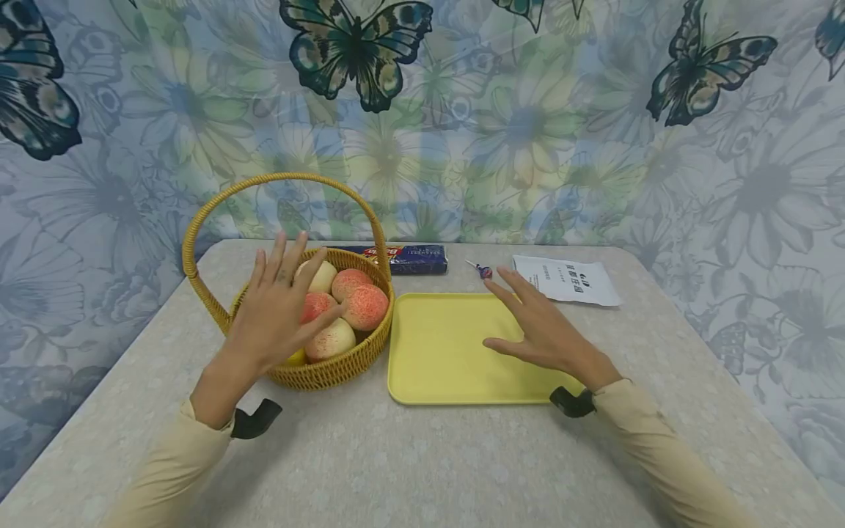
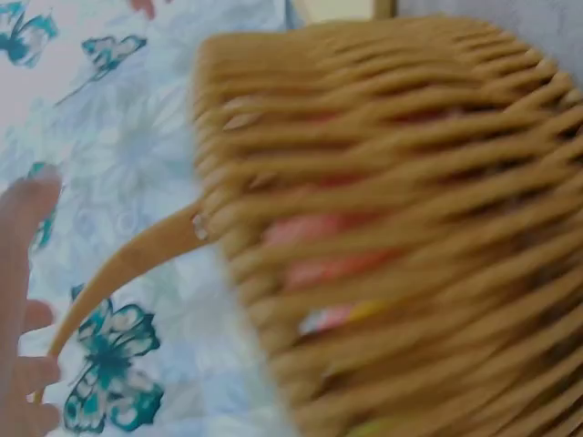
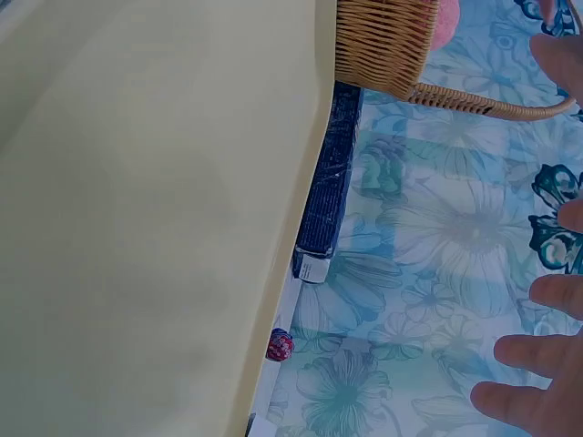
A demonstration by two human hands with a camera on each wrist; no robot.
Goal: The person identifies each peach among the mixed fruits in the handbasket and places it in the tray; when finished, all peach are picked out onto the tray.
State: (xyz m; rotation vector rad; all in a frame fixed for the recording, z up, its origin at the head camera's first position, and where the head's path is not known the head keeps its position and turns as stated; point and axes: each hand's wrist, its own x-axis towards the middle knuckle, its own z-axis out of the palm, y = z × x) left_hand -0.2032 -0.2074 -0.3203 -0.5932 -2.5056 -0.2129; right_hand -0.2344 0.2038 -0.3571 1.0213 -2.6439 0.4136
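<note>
Staged tabletop set; butterfly-print backdrop cloth [image 1: 528,125] behind grey table [image 1: 409,455]

Along the table's [image 1: 422,455] far edge: dark blue packet [image 1: 419,259] at centre, lollipop [image 1: 484,271] just to its right, white printed sachet [image 1: 566,279] further right. Butterfly-and-flower cloth [image 1: 528,125] hangs behind.

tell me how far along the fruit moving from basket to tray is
Nothing looks moved yet: the yellow tray is bare, and the peaches all sit in the wicker basket. In hand: the left hand hovers open over the fruit, gripping nothing, while the right hand is spread open above the tray. Left, judging by this: every fruit.
</note>
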